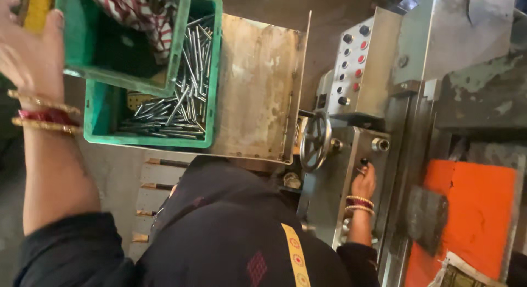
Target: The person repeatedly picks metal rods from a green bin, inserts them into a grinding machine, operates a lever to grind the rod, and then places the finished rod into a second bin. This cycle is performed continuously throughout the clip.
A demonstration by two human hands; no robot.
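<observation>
A: What is seen, largest first?

B: A grey machine (439, 100) fills the right of the frame, with a metal worktop (258, 89) at upper centre. On the worktop a green crate (211, 73) of metal rods (186, 95) is set, and a second green bin (82, 40) is tilted over it.

A: And the hands?

B: The left hand (24, 51), at upper left, is closed on the bin's rim. The right hand (364, 182), at lower centre-right, is pinched on a small knob (364, 162) below the handwheel (315, 140), well apart from the crate.
</observation>
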